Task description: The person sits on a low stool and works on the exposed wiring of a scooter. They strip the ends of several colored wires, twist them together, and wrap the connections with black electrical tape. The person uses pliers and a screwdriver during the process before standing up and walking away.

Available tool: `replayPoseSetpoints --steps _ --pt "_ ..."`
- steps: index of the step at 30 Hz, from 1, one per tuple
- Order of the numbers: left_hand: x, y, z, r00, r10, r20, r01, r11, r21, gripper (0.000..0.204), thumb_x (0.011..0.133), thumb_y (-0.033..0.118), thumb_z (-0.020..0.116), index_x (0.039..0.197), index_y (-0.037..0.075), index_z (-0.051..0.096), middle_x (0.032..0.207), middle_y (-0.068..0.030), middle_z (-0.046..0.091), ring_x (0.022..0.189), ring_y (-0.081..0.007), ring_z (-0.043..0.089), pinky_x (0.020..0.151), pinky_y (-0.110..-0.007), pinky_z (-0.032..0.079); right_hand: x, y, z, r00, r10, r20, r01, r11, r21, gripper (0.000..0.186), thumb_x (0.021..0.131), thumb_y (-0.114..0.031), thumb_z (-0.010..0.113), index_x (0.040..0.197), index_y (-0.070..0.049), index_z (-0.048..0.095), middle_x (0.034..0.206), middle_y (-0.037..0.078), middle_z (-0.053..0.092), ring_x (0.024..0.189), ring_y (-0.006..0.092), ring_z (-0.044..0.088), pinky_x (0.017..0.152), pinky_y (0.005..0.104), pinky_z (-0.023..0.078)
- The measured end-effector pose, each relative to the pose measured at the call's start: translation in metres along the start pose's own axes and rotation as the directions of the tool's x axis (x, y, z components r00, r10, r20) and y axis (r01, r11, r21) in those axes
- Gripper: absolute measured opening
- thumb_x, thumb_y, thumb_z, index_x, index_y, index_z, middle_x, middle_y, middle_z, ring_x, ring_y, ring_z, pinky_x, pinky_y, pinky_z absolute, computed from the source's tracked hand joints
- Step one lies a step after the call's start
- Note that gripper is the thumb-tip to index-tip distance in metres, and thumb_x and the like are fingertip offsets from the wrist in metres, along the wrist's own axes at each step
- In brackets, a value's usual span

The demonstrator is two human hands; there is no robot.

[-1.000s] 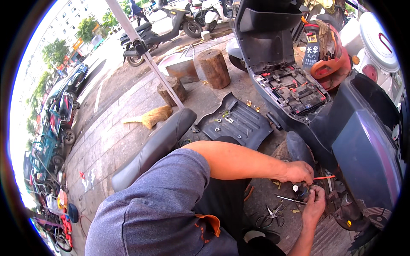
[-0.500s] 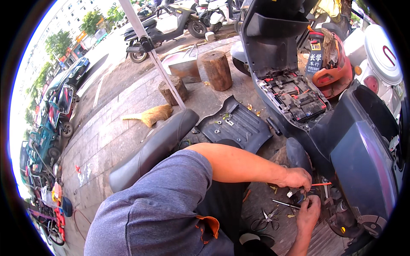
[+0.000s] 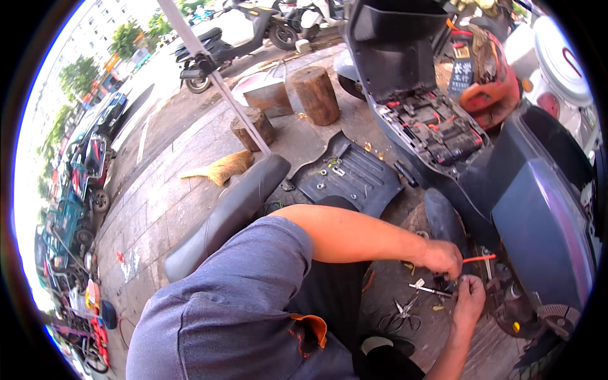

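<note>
My left hand reaches across from the left, its fingers curled downward in a closed grip. Just below it, my right hand is closed in a pinch, fingertips close to the left ones. What either hand holds is too small and covered to make out. An orange rod-like piece sticks out to the right behind my left fingers. Beside my right fingertips lies a thin black-and-white pen-like tool. Scissors with dark handles lie spread on the ground to the left of my right hand.
A partly stripped electric scooter stands at the right, its battery bay exposed. A dark plastic panel holding small parts lies ahead. Left of it are a scooter seat, a straw broom, wooden stumps and a slanting metal pole.
The view has shifted slightly, moving most things up in the picture. Both hands stay close together and closed; the right fingers have turned a little toward the left hand.
</note>
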State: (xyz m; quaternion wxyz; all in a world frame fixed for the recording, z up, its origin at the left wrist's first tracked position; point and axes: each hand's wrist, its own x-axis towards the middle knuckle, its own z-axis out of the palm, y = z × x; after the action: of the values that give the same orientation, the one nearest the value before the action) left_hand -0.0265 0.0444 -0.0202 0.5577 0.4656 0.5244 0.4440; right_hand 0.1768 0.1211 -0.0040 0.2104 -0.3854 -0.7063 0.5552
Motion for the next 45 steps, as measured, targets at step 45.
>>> replayPoseSetpoints --steps 45 --pt "-0.015 0.021 -0.01 0.976 -0.22 -0.005 0.214 0.954 -0.212 0.013 0.099 0.02 0.072 0.096 0.008 0.071 0.082 0.0045 0.061 0.073 -0.0065 0.051 0.066 -0.025 0.039 -0.011 -0.009 0.007 0.814 -0.58 -0.033 0.488 0.713 -0.503 0.028 0.091 -0.007 0.079 0.118 -0.013 0.073 0.103 0.008 0.071 0.087 0.0315 0.074 0.075 0.0419 0.062"
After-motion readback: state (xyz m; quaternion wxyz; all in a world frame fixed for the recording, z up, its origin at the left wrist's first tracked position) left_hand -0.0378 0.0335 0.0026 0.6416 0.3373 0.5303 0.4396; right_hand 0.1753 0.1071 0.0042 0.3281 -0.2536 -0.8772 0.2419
